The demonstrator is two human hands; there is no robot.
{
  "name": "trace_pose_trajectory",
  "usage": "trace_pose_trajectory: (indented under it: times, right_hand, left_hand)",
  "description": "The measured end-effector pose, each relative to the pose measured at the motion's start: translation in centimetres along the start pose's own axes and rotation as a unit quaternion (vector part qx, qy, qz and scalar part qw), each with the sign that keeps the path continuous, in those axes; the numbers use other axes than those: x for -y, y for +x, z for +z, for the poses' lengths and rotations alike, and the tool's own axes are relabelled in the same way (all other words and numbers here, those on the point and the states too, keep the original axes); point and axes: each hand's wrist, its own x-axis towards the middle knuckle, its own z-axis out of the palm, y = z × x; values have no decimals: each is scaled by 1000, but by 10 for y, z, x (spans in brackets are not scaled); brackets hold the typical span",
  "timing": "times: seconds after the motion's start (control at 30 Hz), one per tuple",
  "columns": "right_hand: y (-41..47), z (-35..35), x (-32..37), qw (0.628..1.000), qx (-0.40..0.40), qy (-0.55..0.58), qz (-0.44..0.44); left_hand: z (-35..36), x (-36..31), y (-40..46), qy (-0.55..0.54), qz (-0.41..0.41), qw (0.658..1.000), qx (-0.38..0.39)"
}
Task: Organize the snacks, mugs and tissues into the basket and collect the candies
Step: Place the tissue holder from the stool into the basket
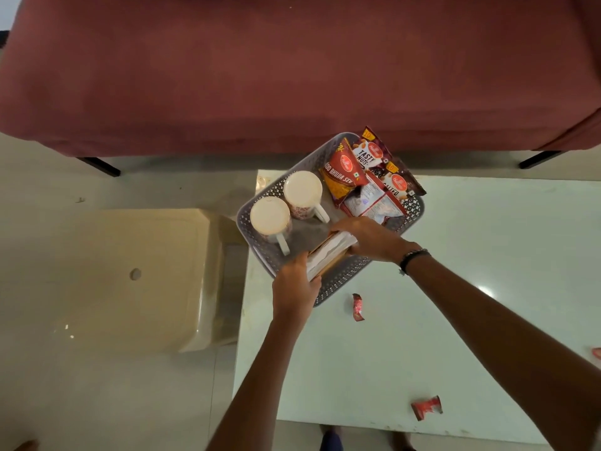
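A grey perforated basket (344,278) sits at the far left corner of the white table (455,288). Inside it stand two white mugs (302,193) (270,216) upside down, with several red snack packets (344,177) leaning at its far end. My left hand (294,288) and my right hand (367,237) both grip a tissue pack (328,253), white with a tan edge, held tilted over the basket's near side. Red candies lie loose on the table: one (357,307) just in front of the basket, another (426,406) near the front edge.
A maroon sofa (292,70) fills the far side, its black legs on the pale floor. A cream plastic stool (162,275) stands left of the table. A third red candy (596,353) shows at the right edge of the frame.
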Motion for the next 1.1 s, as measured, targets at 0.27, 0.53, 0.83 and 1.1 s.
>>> trace_pose_trajectory:
  times: [0.27,0.53,0.83,1.1]
  right_hand:
    - [6,17,-17,1000,-23,-6,-2]
    - [8,19,-21,999,-53,-12,0]
    - [-15,5,-12,990,-118,-62,-38]
    - [-38,-63,-38,897,-442,-5,33]
  left_hand:
    - [14,0,6,0,-13,1000,10]
    - [17,-3,10,-15,-22,1000,-6]
    - [12,0,-11,-12,53,988,-147]
    - [-16,-4,-9,-221,-77,908,-348]
